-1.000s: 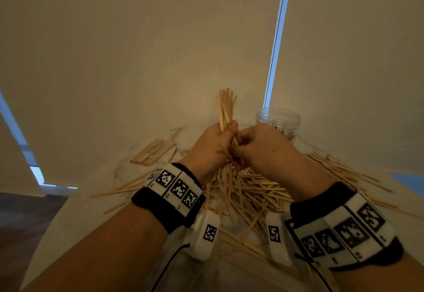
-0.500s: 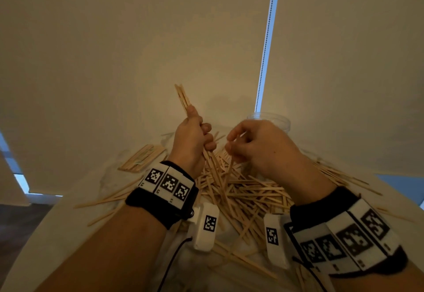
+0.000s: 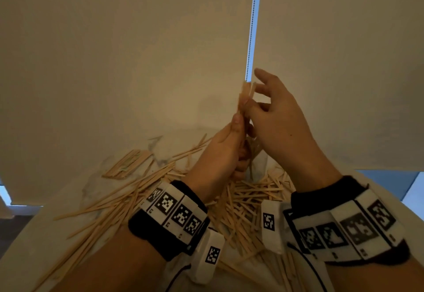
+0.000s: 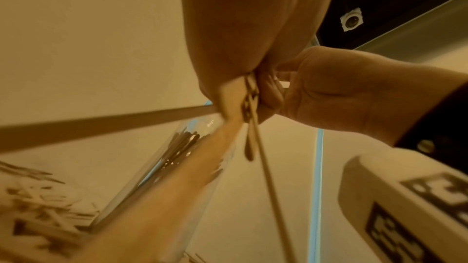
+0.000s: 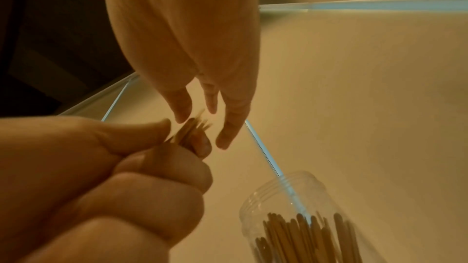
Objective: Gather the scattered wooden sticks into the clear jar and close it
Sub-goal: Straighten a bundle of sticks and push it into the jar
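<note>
Head view: a pale table [image 3: 68, 200] fills the lower part of the picture, with pale blinds [image 3: 114, 50] behind it. Across the table from 7 to 2 o'clock lies a spread of loose wooden sticks [image 3: 247, 202], thickest just under the two wrists. A small flat stack of sticks [image 3: 125, 165] sits apart at 10 o'clock of that spread.

The left hand [image 3: 220, 154] is raised above the pile near the centre of the picture. Its fingers and thumb are curled round a bundle of sticks [image 3: 245, 99], held roughly upright; the upper ends stand clear above the thumb. The left wrist view shows the lower ends of the bundle [image 4: 249, 107] hanging below the fist, one thin stick reaching farther down than the rest.

The right hand [image 3: 282, 126] sits at 3 o'clock of the bundle, right against it. Its fingers [image 3: 266, 78] are straight and spread, reaching to the bundle's upper ends. In the right wrist view the fingertips [image 5: 222, 137] lie just beside the stick tips; whether they touch cannot be told. Nothing is held in this hand.

The clear jar [image 5: 298, 223] stands upright with its threaded mouth uncovered and sticks standing inside. In the right wrist view it lies at 5 o'clock of the left fist, below the bundle and apart from it. In the head view it is hidden behind the hands.
</note>
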Demonstrator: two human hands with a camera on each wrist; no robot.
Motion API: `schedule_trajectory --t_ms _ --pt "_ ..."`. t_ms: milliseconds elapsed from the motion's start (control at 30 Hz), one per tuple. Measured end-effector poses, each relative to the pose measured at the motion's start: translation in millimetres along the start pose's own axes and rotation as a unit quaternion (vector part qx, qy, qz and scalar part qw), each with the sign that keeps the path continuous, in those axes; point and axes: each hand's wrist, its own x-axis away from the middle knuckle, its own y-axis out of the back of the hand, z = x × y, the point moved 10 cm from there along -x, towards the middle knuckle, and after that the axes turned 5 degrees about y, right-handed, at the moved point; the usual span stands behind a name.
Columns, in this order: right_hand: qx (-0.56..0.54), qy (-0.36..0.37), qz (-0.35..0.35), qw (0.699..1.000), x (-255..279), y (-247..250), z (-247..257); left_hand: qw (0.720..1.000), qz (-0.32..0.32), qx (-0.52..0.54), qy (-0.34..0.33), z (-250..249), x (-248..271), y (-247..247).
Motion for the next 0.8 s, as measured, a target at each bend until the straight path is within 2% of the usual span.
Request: schedule_trajectory --t_ms 100,200,300,367,433,467,533,567,600,700,800 --pt "-0.029 0.002 0.003 1.0 -1.4 4.6 4.9 0.999 0.032 -0.026 0.005 -1.4 5.2 -13.7" --pt "0.016 0.024 0.008 1.0 -2.6 6.6 12.7 0.999 0.036 -0.016 0.005 -0.6 4.4 -15.3" --pt "0.015 0.028 0.04 0.999 -0.6 -2.1 13.1 1.0 -0.009 0.018 -0.011 -4.8 1.3 0.5" --pt "0.019 0.004 0.072 0.997 1.5 -11.2 7.7 0.996 -0.051 0.069 -0.022 -8.9 -3.5 20.0" --pt "0.047 -0.029 0.145 0.988 6.6 -25.3 -3.0 0.984 -0.095 0.148 -0.032 -13.9 -8.0 45.5" --pt "0.071 -0.049 0.213 0.973 14.0 -37.3 -9.2 0.974 -0.115 0.19 -0.037 -16.1 -9.3 57.9" --pt "0.115 -0.075 0.386 0.912 42.4 -66.4 -17.4 0.956 -0.141 0.252 -0.05 -20.1 -9.9 75.9" --pt "0.126 -0.071 0.449 0.882 56.1 -78.3 -18.6 0.95 -0.15 0.27 -0.057 -21.8 -9.3 81.4" --pt "0.145 -0.051 0.478 0.865 63.8 -85.8 -17.1 0.945 -0.158 0.281 -0.064 -23.1 -8.4 85.3" --pt "0.177 0.013 0.465 0.868 62.6 -96.9 -7.3 0.936 -0.183 0.29 -0.084 -26.6 -6.0 93.7" --pt "0.147 -0.019 0.463 0.874 63.0 -98.4 -11.2 0.924 -0.216 0.299 -0.107 -30.5 -3.3 106.1"
